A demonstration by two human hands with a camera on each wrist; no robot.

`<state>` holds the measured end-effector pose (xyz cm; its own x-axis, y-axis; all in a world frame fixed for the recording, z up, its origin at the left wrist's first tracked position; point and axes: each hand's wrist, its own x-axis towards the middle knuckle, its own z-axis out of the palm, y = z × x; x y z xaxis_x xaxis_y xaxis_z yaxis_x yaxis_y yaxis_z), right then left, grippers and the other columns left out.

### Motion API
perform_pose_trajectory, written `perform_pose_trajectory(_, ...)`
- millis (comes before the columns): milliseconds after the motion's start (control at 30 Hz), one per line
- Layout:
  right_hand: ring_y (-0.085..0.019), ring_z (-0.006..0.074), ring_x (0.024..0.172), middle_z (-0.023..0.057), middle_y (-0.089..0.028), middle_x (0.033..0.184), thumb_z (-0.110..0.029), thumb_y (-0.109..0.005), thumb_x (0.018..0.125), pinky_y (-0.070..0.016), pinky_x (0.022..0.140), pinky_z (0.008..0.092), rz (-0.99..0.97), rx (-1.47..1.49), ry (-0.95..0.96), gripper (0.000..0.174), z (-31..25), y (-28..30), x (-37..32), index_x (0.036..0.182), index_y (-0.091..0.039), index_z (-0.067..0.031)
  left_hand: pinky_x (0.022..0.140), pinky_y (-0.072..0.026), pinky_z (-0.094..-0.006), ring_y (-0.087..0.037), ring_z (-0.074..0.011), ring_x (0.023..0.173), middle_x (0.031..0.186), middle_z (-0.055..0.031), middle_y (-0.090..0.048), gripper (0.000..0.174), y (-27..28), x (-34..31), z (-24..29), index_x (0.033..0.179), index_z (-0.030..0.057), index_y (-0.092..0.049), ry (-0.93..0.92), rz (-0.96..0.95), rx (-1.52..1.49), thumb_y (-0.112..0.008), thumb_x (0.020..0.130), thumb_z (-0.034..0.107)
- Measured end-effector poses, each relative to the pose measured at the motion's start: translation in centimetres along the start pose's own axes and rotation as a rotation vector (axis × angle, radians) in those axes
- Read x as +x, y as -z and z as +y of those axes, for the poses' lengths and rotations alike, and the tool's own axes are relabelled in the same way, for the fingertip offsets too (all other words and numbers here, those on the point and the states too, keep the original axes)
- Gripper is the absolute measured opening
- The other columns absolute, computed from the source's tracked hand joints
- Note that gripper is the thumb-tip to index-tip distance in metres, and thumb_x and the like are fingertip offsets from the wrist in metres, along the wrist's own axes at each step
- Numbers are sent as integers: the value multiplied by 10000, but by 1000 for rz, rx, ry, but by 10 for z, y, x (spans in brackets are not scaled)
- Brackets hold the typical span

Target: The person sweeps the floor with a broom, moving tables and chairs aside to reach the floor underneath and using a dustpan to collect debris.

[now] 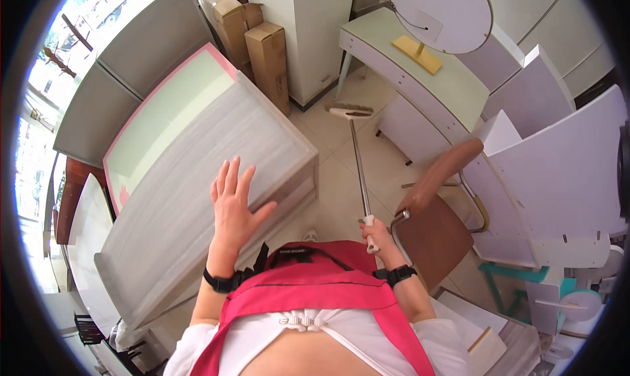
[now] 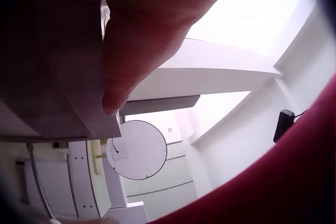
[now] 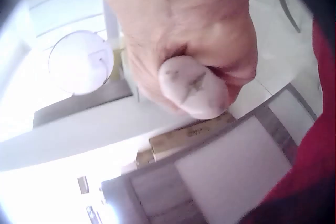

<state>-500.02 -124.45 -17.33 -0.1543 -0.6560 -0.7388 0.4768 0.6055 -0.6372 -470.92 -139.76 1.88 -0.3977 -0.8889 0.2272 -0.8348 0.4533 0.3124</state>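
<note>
A brush with a long metal pole (image 1: 359, 163) and a white handle stands out from my right hand (image 1: 379, 237), whose fingers are curled round the handle. Its bristled head (image 1: 351, 110) is at the far end, over the tiled floor. In the right wrist view the rounded handle end (image 3: 193, 87) pokes out of the fist of my right hand (image 3: 194, 29). My left hand (image 1: 233, 205) is spread with straight fingers over the grey wooden cabinet (image 1: 216, 146) and holds nothing; whether it touches the top cannot be told. The left wrist view shows part of my left hand (image 2: 152, 29).
A brown chair (image 1: 436, 238) stands close to the right hand. Beyond it are a dressing table (image 1: 420, 67) with a round mirror (image 1: 446, 15) and white panels (image 1: 558, 179). Cardboard boxes (image 1: 268, 61) stand beside a pillar (image 1: 321, 35) at the back.
</note>
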Motion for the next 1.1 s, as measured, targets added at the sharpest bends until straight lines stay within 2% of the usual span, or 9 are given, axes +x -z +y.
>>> perform_pose_trajectory(67, -492, 153, 430, 39, -490, 648, 33, -521, 660, -396, 356, 270, 21, 235, -99, 234, -9, -3, 35, 868, -474, -64, 1058, -214, -479, -252, -373, 1327, 1421, -179, -320, 765, 0, 7, -5, 1287, 82, -448, 16, -54, -18, -766, 619, 276)
perform_pose_trajectory(200, -453, 149, 407, 43, -454, 569, 50, -530, 619, -320, 333, 274, 3, -127, -170, 178, -13, -13, 128, 761, -458, -30, 1052, -215, -487, -256, -379, 1323, 1422, -190, -311, 787, -9, 18, -11, 1276, 84, -459, 63, -147, -78, -784, 584, 272)
perform_pose_trajectory(233, -445, 147, 406, 45, -447, 559, 50, -545, 611, -294, 334, 273, 51, -17, -235, 168, -19, -27, 143, 725, -443, -20, 1051, -216, -487, -260, -380, 1321, 1422, -192, -312, 790, -7, 20, -10, 1273, 84, -461, 65, -163, -82, -787, 577, 267)
perform_pose_trajectory(333, -464, 170, 451, 54, -457, 623, 20, -557, 615, -324, 348, 278, -45, -39, -282, 179, 4, -48, 195, 753, -459, -37, 1044, -225, -499, -283, -390, 1308, 1417, -193, -321, 795, -9, 24, -9, 1249, 81, -477, 109, -174, -85, -798, 539, 239)
perform_pose_trajectory(433, -472, 177, 454, 55, -470, 625, 26, -570, 595, -339, 357, 297, -290, 345, -355, 154, -6, -79, 201, 699, -471, -28, 1036, -234, -509, -289, -394, 1305, 1413, -192, -330, 798, -10, 30, -7, 1231, 87, -490, 154, -188, -71, -805, 512, 230)
perform_pose_trajectory(533, -478, 190, 458, 53, -472, 628, 32, -578, 579, -362, 368, 315, -105, 399, -493, 167, -37, -83, 207, 690, -471, -31, 1028, -240, -519, -291, -396, 1305, 1410, -189, -339, 803, -10, 32, -9, 1216, 101, -501, 160, -207, -75, -813, 486, 227)
perform_pose_trajectory(733, -495, 206, 482, 64, -505, 668, 42, -576, 561, -391, 412, 343, -81, -552, -276, 223, -79, -71, 180, 759, -487, -8, 1021, -245, -529, -304, -399, 1298, 1408, -182, -347, 809, -13, 37, -12, 1198, 121, -511, 181, -234, -107, -822, 458, 217)
perform_pose_trajectory(933, -505, 188, 495, 68, -478, 646, 98, -564, 568, -386, 403, 335, -72, -475, -110, 352, -139, -77, 173, 882, -457, -19, 1016, -242, -512, -325, -386, 1285, 1402, -185, -354, 805, -11, 37, -12, 1191, 112, -525, 214, -243, -111, -832, 462, 261)
perform_pose_trajectory(1100, -510, 175, 502, 66, -478, 655, 91, -595, 545, -394, 411, 334, -50, -795, 134, 380, -179, -55, 227, 875, -449, -29, 1015, -245, -522, -309, -399, 1292, 1407, -183, -346, 832, -9, 39, -12, 1209, 122, -507, 220, -279, -121, -840, 456, 243)
